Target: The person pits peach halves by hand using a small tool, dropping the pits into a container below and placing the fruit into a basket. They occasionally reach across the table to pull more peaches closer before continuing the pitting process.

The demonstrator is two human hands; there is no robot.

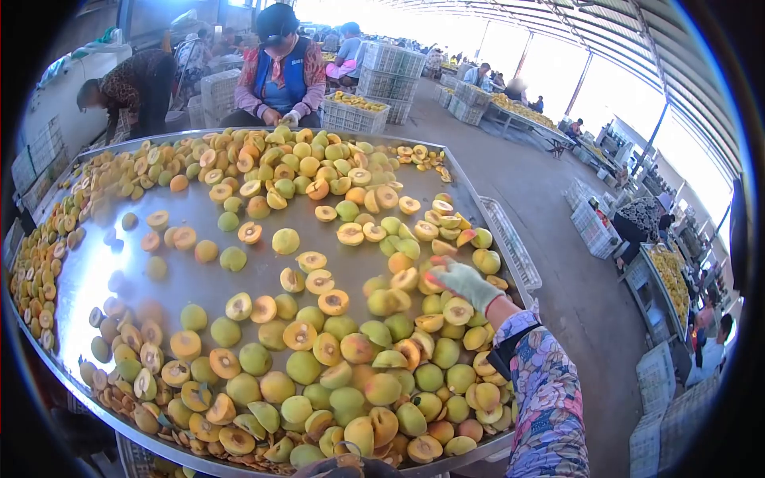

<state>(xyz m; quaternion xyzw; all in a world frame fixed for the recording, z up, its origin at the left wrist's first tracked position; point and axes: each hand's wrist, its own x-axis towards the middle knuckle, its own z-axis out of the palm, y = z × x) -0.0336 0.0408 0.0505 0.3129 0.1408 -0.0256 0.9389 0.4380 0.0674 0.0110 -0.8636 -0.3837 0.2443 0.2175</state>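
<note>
My right hand (462, 283), in a pale knit glove with orange-red fingertips, reaches over the right side of a metal table (195, 275). Its fingers are stretched out to the left, close above halved peaches (457, 311), with nothing seen in them. Around it lie yellow-green whole peaches (303, 366) and cut halves, some showing brown stones or hollows. A flowered sleeve (546, 390) with a dark band covers my right arm. At the bottom edge, a dark shape (344, 466) with a thin curved loop is mostly cut off; I cannot tell whether it is my left hand.
Across the table a person in a blue vest (291, 76) works with both hands at the far rim. White crates (390, 72) are stacked behind. A long white crate (510, 243) stands along the right edge. Other people and fruit-covered tables (526, 111) line the hall.
</note>
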